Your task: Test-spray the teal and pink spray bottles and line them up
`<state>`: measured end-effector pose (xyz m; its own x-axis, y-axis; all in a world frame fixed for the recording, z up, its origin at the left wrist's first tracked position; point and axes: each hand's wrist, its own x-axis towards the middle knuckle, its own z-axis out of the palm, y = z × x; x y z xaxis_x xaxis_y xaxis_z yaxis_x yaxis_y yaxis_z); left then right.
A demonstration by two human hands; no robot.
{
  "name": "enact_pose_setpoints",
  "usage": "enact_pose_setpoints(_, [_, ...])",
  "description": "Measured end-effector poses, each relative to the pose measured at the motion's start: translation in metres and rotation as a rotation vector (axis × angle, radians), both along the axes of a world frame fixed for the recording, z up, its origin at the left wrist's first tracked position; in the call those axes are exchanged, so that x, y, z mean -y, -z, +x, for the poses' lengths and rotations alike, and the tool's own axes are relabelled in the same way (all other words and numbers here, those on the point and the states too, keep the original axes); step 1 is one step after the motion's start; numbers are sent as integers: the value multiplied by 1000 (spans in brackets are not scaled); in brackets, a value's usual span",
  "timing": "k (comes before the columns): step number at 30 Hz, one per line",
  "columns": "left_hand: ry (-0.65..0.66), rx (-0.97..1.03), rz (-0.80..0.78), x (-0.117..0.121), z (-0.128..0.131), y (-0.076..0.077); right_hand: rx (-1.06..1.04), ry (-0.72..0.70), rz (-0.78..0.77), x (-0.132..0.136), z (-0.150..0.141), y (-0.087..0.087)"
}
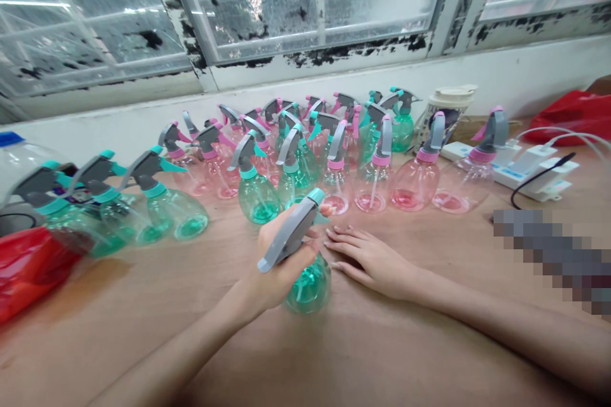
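Observation:
A green spray bottle (308,289) with a grey and teal trigger head stands on the wooden table (382,350) in front of me. My left hand (281,261) is wrapped round its neck, below the head; part of the neck and trigger is hidden by the fingers. Just to the right, my right hand (372,261) lies palm down on the table, fingers stretched out and holding nothing. Its fingertips are close to the held bottle. Behind my hands stand another green spray bottle (258,197) and a pink spray bottle (415,181).
Several more pink and green spray bottles crowd toward the wall. Green ones (179,206) stand at left beside a red plastic bag (38,267). At right are a patterned cup (443,111), a white power strip (534,172) with cables and a pixelated dark object (554,248).

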<state>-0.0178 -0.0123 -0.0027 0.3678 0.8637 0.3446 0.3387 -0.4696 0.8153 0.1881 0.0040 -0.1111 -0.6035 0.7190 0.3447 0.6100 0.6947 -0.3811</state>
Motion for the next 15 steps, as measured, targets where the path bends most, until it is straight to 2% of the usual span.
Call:
enact_pose_setpoints(8, [-23, -7, 51, 1, 1, -1, -15, -9, -9, -1, 1, -1])
enact_pose_setpoints(15, [8, 20, 57, -2, 0, 1, 17, 1, -7, 0, 0, -2])
